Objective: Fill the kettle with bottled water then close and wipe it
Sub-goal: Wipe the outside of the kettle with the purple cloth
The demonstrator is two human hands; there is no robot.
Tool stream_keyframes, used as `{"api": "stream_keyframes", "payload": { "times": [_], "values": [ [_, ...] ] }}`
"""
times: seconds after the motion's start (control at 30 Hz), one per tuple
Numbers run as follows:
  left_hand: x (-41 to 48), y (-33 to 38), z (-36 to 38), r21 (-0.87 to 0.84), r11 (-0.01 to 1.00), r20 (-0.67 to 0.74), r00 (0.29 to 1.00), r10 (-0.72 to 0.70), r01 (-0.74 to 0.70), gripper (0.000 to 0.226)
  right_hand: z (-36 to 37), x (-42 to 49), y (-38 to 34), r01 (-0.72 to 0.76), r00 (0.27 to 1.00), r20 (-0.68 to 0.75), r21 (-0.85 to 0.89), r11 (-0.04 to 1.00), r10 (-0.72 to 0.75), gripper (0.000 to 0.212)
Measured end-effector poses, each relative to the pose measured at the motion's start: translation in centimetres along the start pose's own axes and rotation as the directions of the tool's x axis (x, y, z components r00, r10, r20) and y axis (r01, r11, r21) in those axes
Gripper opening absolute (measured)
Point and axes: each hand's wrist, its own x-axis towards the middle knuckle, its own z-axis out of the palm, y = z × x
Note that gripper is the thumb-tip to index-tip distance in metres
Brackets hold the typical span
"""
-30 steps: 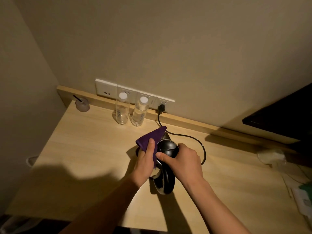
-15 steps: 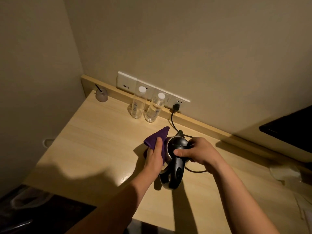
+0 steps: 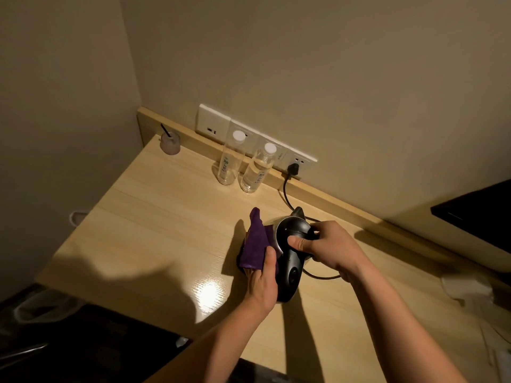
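Observation:
A dark kettle (image 3: pixel 291 268) with its lid shut stands on the wooden desk (image 3: pixel 154 233), its cord running to a wall socket. My right hand (image 3: pixel 323 248) rests on the lid, thumb across the top, holding the kettle steady. My left hand (image 3: pixel 262 280) presses a purple cloth (image 3: pixel 255 244) against the kettle's left side. Two clear water bottles (image 3: pixel 231 161) (image 3: pixel 258 170) with white caps stand upright by the wall behind.
A small cup with a black straw (image 3: pixel 170 143) sits in the desk's back left corner. A row of wall sockets (image 3: pixel 249 139) holds the kettle's plug (image 3: pixel 293 170). A dark screen (image 3: pixel 475 214) is at the right; white items lie at the desk's right end.
My left hand has slid the purple cloth lower along the kettle's left side. My right hand stays on the lid. The camera view has shifted left.

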Motion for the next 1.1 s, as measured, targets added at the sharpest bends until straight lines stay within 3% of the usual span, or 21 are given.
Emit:
{"api": "stream_keyframes", "payload": {
  "times": [0.07, 0.1, 0.17, 0.23, 0.3, 0.33, 0.4, 0.43, 0.5, 0.57, 0.63, 0.7, 0.8, 0.87, 0.93, 1.1],
  "values": [
    [0.4, -0.5, -0.1, 0.003, 1.000, -0.039, 0.999, -0.009, 0.009, 0.028, -0.1, -0.1, 0.0, 0.001, 1.000, 0.000, 0.015, 1.000, -0.001, 0.043],
    [0.4, -0.6, -0.2, 0.015, 1.000, -0.040, 0.999, 0.009, -0.008, 0.024, -0.1, -0.2, 0.0, 0.002, 1.000, 0.001, 0.026, 1.000, -0.002, 0.045],
    [1.0, -1.3, -0.6, 0.007, 1.000, -0.028, 0.999, -0.028, 0.028, 0.040, -0.1, -0.4, 0.1, 0.002, 1.000, 0.002, 0.050, 0.999, -0.003, 0.045],
    [1.1, -0.5, -1.7, -0.053, 0.996, -0.004, 0.998, -0.069, 0.068, 0.042, -0.1, -0.7, 0.2, -0.002, 1.000, 0.004, 0.069, 0.998, 0.002, 0.040],
    [1.0, 1.4, -3.3, -0.180, 0.961, -0.006, 0.976, -0.216, 0.211, 0.041, -0.2, -1.3, -0.2, -0.014, 1.000, 0.024, 0.091, 0.996, 0.012, 0.034],
    [0.8, 2.6, -4.3, -0.234, 0.932, 0.000, 0.959, -0.284, 0.276, 0.036, -0.2, -1.7, -0.6, -0.027, 0.999, 0.035, 0.082, 0.996, 0.024, 0.038],
    [0.4, 4.9, -6.6, -0.311, 0.899, 0.009, 0.947, -0.322, 0.309, 0.028, 0.0, -2.6, -1.8, -0.022, 0.999, -0.035, -0.037, 0.999, 0.021, 0.064],
    [0.1, 6.0, -7.8, -0.341, 0.891, 0.010, 0.949, -0.314, 0.299, 0.026, 0.3, -3.0, -2.4, 0.003, 0.994, -0.111, -0.104, 0.995, -0.015, 0.076],
    [-0.5, 8.2, -10.2, -0.406, 0.873, 0.042, 0.960, -0.278, 0.271, 0.028, 1.1, -4.0, -4.1, 0.142, 0.959, -0.227, -0.133, 0.981, -0.169, 0.076],
    [-1.1, 10.0, -12.5, -0.476, 0.840, 0.087, 0.964, -0.251, 0.262, 0.038, 2.4, -4.5, -5.9, 0.302, 0.924, -0.237, -0.033, 0.953, -0.301, 0.065],
    [-1.5, 11.8, -14.8, -0.517, 0.814, 0.145, 0.965, -0.219, 0.263, 0.046, 4.0, -4.5, -7.6, 0.339, 0.936, -0.157, 0.174, 0.925, -0.314, 0.063],
    [-1.9, 13.6, -16.7, -0.542, 0.799, 0.202, 0.964, -0.175, 0.259, 0.049, 5.6, -3.7, -9.0, 0.256, 0.963, -0.033, 0.411, 0.875, -0.267, 0.059],
    [-1.8, 15.1, -19.3, -0.533, 0.807, 0.238, 0.961, -0.143, 0.253, 0.051, 8.2, -1.9, -10.3, -0.002, 0.943, 0.222, 0.749, 0.662, -0.248, 0.033],
    [-1.2, 15.8, -20.8, -0.490, 0.836, 0.237, 0.961, -0.144, 0.246, 0.050, 10.0, -1.1, -11.1, -0.100, 0.913, 0.304, 0.813, 0.573, -0.271, 0.024],
    [-0.3, 16.4, -22.3, -0.423, 0.873, 0.204, 0.964, -0.169, 0.243, 0.047, 11.6, -0.3, -11.9, -0.072, 0.917, 0.291, 0.793, 0.605, -0.272, 0.013],
    [3.4, 17.9, -26.2, -0.228, 0.935, 0.100, 0.962, -0.256, 0.272, 0.042, 14.6, 2.8, -13.9, 0.003, 0.948, 0.217, 0.726, 0.688, -0.233, 0.013]
  ]
}}
